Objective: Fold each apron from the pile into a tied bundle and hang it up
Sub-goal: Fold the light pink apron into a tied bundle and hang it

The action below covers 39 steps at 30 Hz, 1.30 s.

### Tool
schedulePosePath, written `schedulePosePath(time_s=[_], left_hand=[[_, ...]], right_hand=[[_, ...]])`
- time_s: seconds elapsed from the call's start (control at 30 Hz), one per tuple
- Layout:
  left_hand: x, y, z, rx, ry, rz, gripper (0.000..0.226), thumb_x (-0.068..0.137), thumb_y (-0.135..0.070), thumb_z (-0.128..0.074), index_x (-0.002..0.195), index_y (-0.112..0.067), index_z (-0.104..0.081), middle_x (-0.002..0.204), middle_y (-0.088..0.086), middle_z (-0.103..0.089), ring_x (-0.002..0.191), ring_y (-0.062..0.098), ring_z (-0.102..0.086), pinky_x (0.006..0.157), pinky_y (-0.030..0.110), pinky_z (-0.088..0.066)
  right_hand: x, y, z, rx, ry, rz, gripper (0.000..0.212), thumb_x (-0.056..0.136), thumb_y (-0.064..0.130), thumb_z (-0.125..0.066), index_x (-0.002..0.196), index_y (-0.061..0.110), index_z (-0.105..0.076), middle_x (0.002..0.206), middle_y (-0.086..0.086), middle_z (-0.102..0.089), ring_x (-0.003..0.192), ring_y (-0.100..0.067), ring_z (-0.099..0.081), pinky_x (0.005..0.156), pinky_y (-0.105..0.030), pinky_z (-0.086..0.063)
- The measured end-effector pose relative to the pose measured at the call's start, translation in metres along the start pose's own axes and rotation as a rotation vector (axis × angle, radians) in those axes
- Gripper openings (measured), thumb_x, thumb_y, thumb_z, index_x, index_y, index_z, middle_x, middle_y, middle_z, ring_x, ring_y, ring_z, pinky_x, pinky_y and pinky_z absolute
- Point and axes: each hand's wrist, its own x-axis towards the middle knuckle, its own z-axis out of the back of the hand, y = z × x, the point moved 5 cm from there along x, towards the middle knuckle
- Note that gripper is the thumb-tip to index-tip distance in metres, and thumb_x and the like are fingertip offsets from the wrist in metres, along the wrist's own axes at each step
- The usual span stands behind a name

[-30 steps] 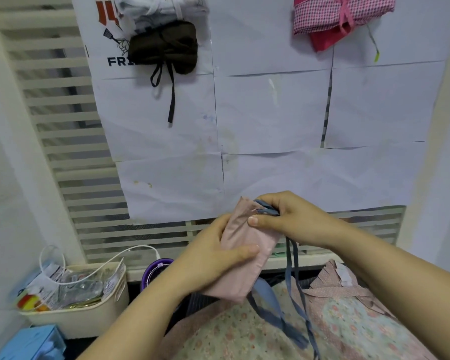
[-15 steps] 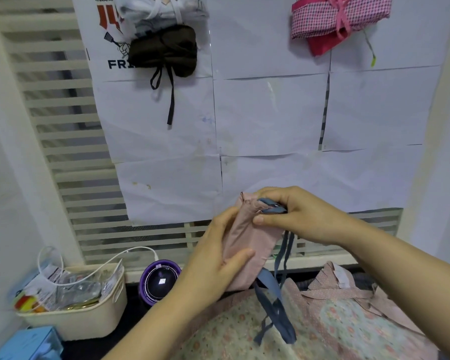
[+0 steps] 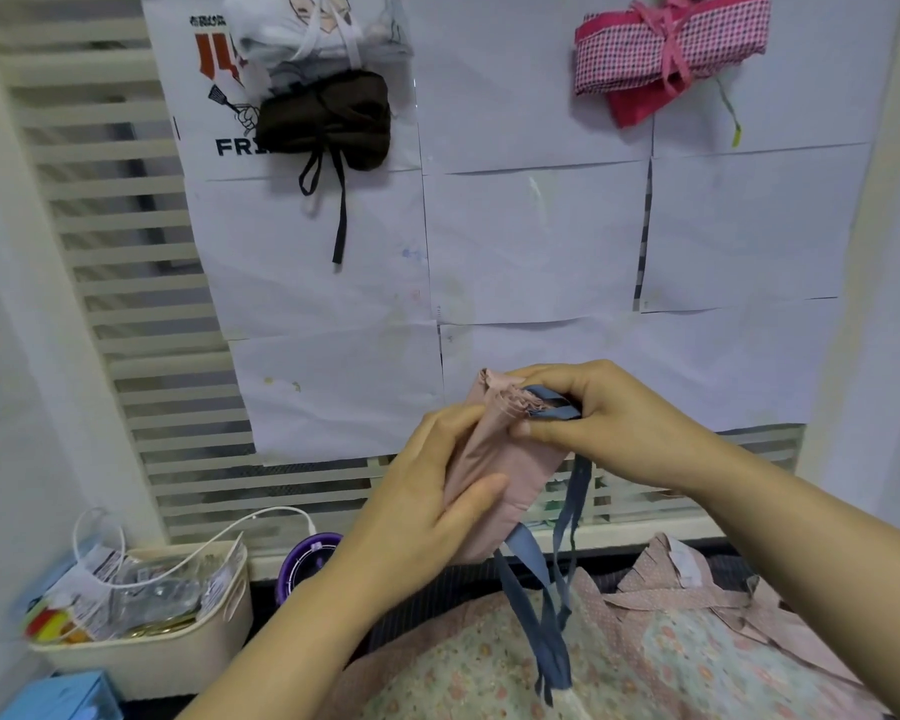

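I hold a folded pink apron (image 3: 505, 459) upright in front of the wall. My left hand (image 3: 417, 517) grips its lower part, thumb across the front. My right hand (image 3: 588, 413) pinches the top end together with the blue straps (image 3: 552, 407); the loose strap ends (image 3: 552, 626) hang down over the pile. Below lies a pile of floral aprons (image 3: 645, 652). On the wall hang a brown tied bundle (image 3: 328, 119), a white bundle (image 3: 313, 33) above it, and a pink checked bundle (image 3: 671, 49) at the upper right.
White paper sheets (image 3: 536, 241) cover a slatted wall. A cream basket (image 3: 178, 636) with packets and a white cable sits at the lower left, a blue box (image 3: 68, 698) in front of it. A round purple object (image 3: 307, 563) stands by the ledge.
Both hands have raised the pink apron slightly and shifted it right. The hanging blue straps have swung and now dangle closer together.
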Motion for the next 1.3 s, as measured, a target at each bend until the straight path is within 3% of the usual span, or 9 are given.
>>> schedulePosePath(time_s=[0.2, 0.3, 0.47, 0.57, 0.73, 0.97, 1.07, 1.2, 1.3], left_hand=[[0.008, -0.001, 0.006, 0.097, 0.194, 0.013, 0.032, 0.084, -0.062, -0.038, 0.113, -0.053, -0.047, 0.109, -0.025, -0.048, 0.101, -0.009, -0.048, 0.079, 0.005, -0.034], [0.006, 0.004, 0.002, 0.065, 0.295, 0.02, 0.04, 0.087, -0.059, -0.038, 0.116, -0.04, -0.057, 0.111, -0.013, -0.054, 0.104, 0.003, -0.052, 0.087, 0.024, -0.044], [0.01, 0.006, 0.007, -0.095, 0.066, 0.071, 0.02, 0.086, -0.044, -0.051, 0.097, -0.041, -0.068, 0.092, -0.016, -0.063, 0.092, -0.001, -0.058, 0.078, 0.012, -0.042], [0.011, 0.012, 0.014, -0.069, -0.067, 0.117, 0.016, 0.081, -0.033, -0.058, 0.086, -0.047, -0.065, 0.08, -0.016, -0.062, 0.082, -0.003, -0.057, 0.07, 0.008, -0.038], [0.008, 0.026, 0.021, 0.043, -0.094, 0.224, 0.01, 0.086, -0.028, -0.067, 0.083, -0.022, -0.074, 0.078, -0.003, -0.062, 0.08, 0.005, -0.054, 0.066, 0.013, -0.038], [0.002, 0.043, 0.01, 0.083, 0.023, 0.315, 0.012, 0.086, -0.034, -0.066, 0.081, -0.024, -0.071, 0.085, 0.0, -0.064, 0.08, 0.007, -0.057, 0.073, 0.024, -0.043], [-0.001, 0.041, -0.001, 0.119, 0.134, 0.329, 0.041, 0.079, -0.054, -0.056, 0.081, -0.015, -0.069, 0.083, 0.0, -0.061, 0.079, 0.01, -0.056, 0.072, 0.029, -0.044], [0.003, 0.022, -0.018, 0.208, 0.188, 0.252, 0.011, 0.088, -0.02, -0.051, 0.093, -0.018, -0.06, 0.084, -0.006, -0.062, 0.081, 0.012, -0.059, 0.068, 0.026, -0.046], [0.007, 0.011, -0.022, 0.269, 0.17, 0.191, 0.019, 0.088, -0.024, -0.049, 0.103, -0.019, -0.06, 0.086, -0.002, -0.061, 0.081, 0.018, -0.06, 0.065, 0.031, -0.047]], right_hand=[[-0.004, -0.007, -0.003, -0.009, 0.028, -0.033, 0.024, 0.085, 0.005, -0.067, 0.1, 0.023, -0.071, 0.113, 0.01, -0.069, 0.106, -0.003, -0.063, 0.095, -0.023, -0.048], [-0.005, -0.007, -0.006, -0.055, 0.043, -0.044, 0.023, 0.085, 0.007, -0.068, 0.106, 0.016, -0.072, 0.117, 0.012, -0.068, 0.109, -0.003, -0.062, 0.097, -0.025, -0.047], [-0.001, -0.005, -0.008, -0.046, 0.005, -0.042, 0.028, 0.085, 0.011, -0.069, 0.106, 0.028, -0.066, 0.118, 0.011, -0.066, 0.109, -0.004, -0.062, 0.096, -0.029, -0.049], [-0.002, -0.006, -0.001, -0.128, -0.184, 0.0, 0.041, 0.083, 0.008, -0.07, 0.106, 0.037, -0.053, 0.12, 0.019, -0.058, 0.1, 0.002, -0.061, 0.082, -0.025, -0.053], [-0.007, 0.002, 0.004, -0.369, -0.291, 0.204, 0.033, 0.082, 0.002, -0.068, 0.087, 0.033, -0.059, 0.102, 0.007, -0.064, 0.087, -0.006, -0.06, 0.079, -0.016, -0.047], [-0.009, 0.004, 0.004, 0.023, 0.224, -0.296, 0.018, 0.091, 0.012, -0.06, 0.073, 0.009, -0.061, 0.049, 0.004, -0.046, 0.043, -0.004, -0.042, 0.046, -0.01, -0.036], [0.004, 0.022, 0.007, -0.19, 0.197, -0.197, 0.021, 0.09, 0.023, -0.062, 0.079, 0.006, -0.066, 0.057, 0.005, -0.048, 0.049, -0.002, -0.041, 0.053, -0.014, -0.035], [0.021, 0.045, -0.024, -0.501, 0.447, -0.099, 0.017, 0.09, 0.026, -0.064, 0.078, 0.014, -0.066, 0.052, 0.013, -0.05, 0.048, -0.001, -0.043, 0.049, -0.011, -0.033], [0.03, 0.047, -0.035, -0.623, 0.549, -0.136, 0.019, 0.092, 0.03, -0.06, 0.087, 0.013, -0.067, 0.064, 0.011, -0.057, 0.053, -0.001, -0.047, 0.052, -0.012, -0.037]])
